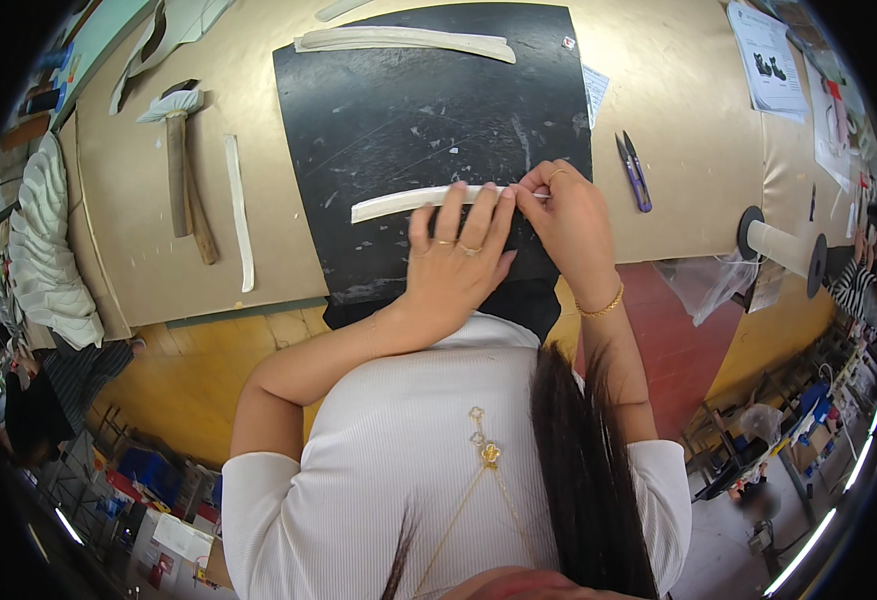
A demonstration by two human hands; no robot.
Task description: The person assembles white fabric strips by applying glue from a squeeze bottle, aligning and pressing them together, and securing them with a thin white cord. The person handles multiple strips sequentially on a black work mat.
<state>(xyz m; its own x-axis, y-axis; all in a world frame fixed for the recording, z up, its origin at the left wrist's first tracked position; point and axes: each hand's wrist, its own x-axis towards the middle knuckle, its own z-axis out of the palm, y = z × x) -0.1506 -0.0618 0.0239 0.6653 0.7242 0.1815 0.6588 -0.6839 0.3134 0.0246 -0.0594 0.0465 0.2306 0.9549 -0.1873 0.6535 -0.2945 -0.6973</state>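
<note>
A narrow white strip (384, 207), like folded fabric or thin leather, lies crosswise on the dark mat (409, 120). My left hand (454, 265) rests over it, fingers spread and laid flat, the fingertips pressing its middle and right part. At the strip's right end my right hand (569, 215) is closed, thumb and forefinger pinching the tip. The exact grip is partly hidden by the fingers. Farther up the mat lies a stack of similar strips (409, 40).
Purple-handled thread snips (635, 175) lie right of the mat, with a spool (784, 245) beyond. On the left are a hammer with a wrapped head (177, 160), a single white strip (240, 215) and a row of stacked white pieces (49, 250). Printed sheets (767, 65) lie at far right.
</note>
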